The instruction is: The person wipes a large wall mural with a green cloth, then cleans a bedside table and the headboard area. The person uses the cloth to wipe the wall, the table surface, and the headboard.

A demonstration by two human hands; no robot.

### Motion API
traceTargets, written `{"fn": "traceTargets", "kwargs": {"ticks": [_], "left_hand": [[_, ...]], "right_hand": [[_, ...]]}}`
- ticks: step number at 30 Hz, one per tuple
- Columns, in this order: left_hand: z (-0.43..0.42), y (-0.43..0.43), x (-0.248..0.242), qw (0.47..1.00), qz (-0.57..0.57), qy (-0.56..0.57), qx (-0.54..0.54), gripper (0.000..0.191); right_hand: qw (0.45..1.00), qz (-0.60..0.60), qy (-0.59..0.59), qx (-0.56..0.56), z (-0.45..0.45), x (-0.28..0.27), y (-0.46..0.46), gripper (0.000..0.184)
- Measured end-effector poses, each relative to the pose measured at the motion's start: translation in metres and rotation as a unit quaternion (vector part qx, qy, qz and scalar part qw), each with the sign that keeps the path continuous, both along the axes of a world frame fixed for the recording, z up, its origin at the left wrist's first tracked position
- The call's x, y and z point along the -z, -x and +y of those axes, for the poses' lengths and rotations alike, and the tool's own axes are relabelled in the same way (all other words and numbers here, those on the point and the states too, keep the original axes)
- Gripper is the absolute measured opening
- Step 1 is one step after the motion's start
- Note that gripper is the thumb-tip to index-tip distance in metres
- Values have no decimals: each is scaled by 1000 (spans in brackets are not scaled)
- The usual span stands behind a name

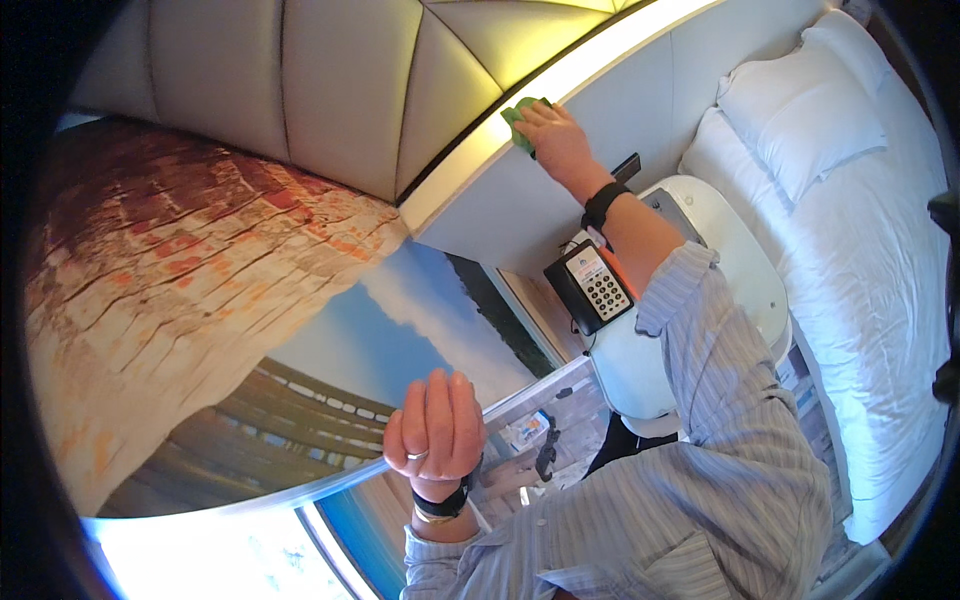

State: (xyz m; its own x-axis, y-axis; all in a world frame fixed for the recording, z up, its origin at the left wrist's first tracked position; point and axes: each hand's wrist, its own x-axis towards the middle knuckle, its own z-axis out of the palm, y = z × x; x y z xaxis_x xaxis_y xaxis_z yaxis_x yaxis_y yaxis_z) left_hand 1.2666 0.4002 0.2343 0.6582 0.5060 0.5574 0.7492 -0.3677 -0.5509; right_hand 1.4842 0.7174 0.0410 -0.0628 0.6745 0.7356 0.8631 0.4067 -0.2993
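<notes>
My right hand [559, 142] is at the upper middle, its fingers spread over a crumpled green cloth [517, 124]. The cloth lies against the lit ledge [469, 161] that runs beneath a padded wall panel [345, 75]. My left hand [437, 427] is at the lower middle, back towards me, fingers together and bent, with a ring on one finger. It is in front of the lower edge of a wall mural [315, 345]; whether it touches that edge cannot be told. Nothing shows in it, though its palm is hidden. Both wrists wear black bands.
Below my right forearm stands a pale rounded table [637, 375] with a black keypad telephone [589, 287]. A bed with a white duvet [862, 300] and white pillows [810, 112] is at the right. A bright window [225, 559] lies at the lower left.
</notes>
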Motion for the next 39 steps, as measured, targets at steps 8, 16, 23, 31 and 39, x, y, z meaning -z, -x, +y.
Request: {"fn": "traceTargets", "kwargs": {"ticks": [8, 16, 23, 31, 39], "left_hand": [[1, 0, -1, 999, -22, -39, 28, 15], [-2, 10, -1, 996, -31, -4, 82, 12], [-3, 12, 8, 993, -60, 3, 103, 13], [-2, 13, 4, 987, -75, 11, 144, 9], [-10, 10, 52, 935, -195, 176, 239, 12]], "right_hand": [[997, -55, 23, -43, -27, -10, 31, 23], [979, -99, 161, -72, -125, 66, 33, 29], [893, 92, 440, -4, -253, 157, -12, 34], [918, 32, 390, 66, -332, 165, -22, 39], [833, 9, 553, 23, -373, 176, -29, 49]]}}
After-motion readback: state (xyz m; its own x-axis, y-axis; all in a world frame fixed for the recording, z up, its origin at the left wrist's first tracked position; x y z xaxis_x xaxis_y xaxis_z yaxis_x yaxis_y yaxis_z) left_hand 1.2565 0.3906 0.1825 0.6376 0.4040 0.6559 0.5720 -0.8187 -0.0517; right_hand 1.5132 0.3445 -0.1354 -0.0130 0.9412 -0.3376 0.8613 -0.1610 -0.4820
